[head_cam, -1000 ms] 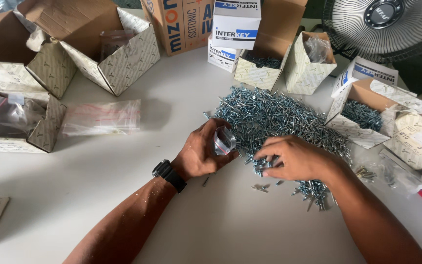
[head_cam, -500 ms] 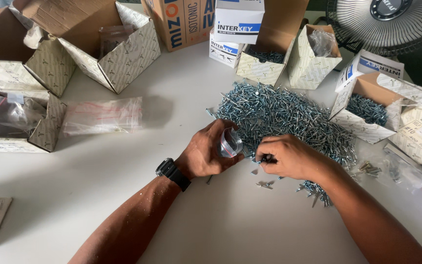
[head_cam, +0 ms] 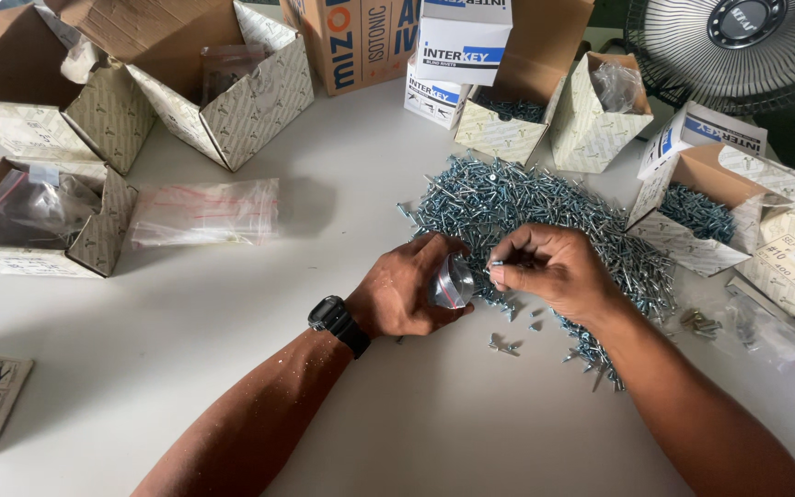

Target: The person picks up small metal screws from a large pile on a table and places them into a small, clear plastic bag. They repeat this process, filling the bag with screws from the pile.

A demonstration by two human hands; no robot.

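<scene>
The left hand (head_cam: 407,296) rests on the white desk (head_cam: 186,322) with a black wristwatch (head_cam: 338,324) on its wrist, and its fingers are curled closed around a small clear plastic bag (head_cam: 453,282), which it holds with the open side turned toward the other hand. The right hand (head_cam: 552,270) is just beside it, almost touching, and its thumb and first fingers are pinched together on a few small silver screws (head_cam: 497,264) right at the mouth of the bag; the other fingers are bent loosely. Behind both hands a big pile of the same screws (head_cam: 545,207) lies spread on the desk, and some single ones (head_cam: 504,346) lie apart in front of the right hand. On the right side stands an open small carton with screws inside (head_cam: 697,212). At the far edge there are more open cartons (head_cam: 499,124), and a fan (head_cam: 738,46) stands in the corner. On the left, well apart from the hands, a flat stack of empty plastic bags (head_cam: 206,212) lies near an open box with bags (head_cam: 39,216), and two big empty boxes (head_cam: 223,83) stand behind it.
</scene>
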